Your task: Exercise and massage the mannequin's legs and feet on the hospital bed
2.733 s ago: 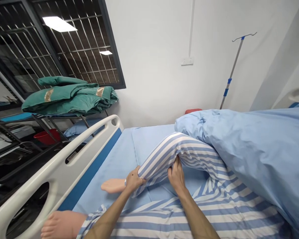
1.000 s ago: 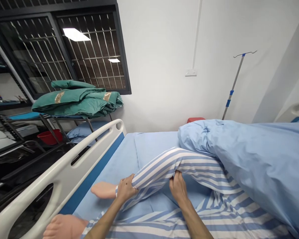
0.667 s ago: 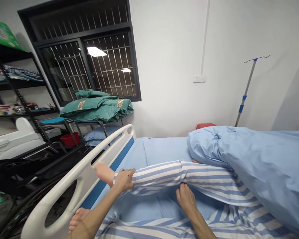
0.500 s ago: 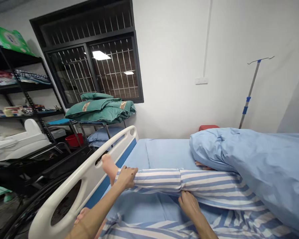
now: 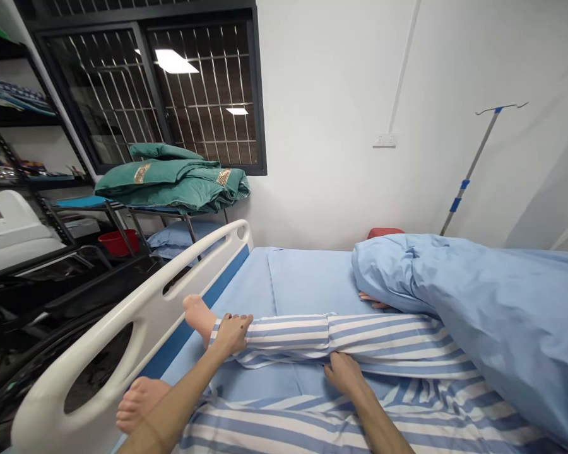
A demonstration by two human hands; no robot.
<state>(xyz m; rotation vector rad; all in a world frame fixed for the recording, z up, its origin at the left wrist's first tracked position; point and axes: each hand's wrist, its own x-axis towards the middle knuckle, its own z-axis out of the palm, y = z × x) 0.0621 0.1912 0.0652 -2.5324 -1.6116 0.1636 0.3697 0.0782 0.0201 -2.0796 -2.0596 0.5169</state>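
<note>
A leg in blue-and-white striped trousers lies across the blue bed sheet, belonging to a figure mostly under a quilt. My left hand is wrapped over its lower end near the ankle, just beside the bare far foot. At the knee, my right hand grips the underside of the same trouser leg, its fingertips hidden beneath the cloth. The other striped leg lies nearer to me, and its bare foot shows left of my left forearm.
A white bed end board borders the left. The blue quilt is bunched at right, with fingers of the lying figure showing at its edge. Beyond stand an IV pole, a red object and folded green quilts on a rack.
The view has tilted down and turned slightly right, so more of the near foot shows. Both hands stay at the same places on the trouser leg.
</note>
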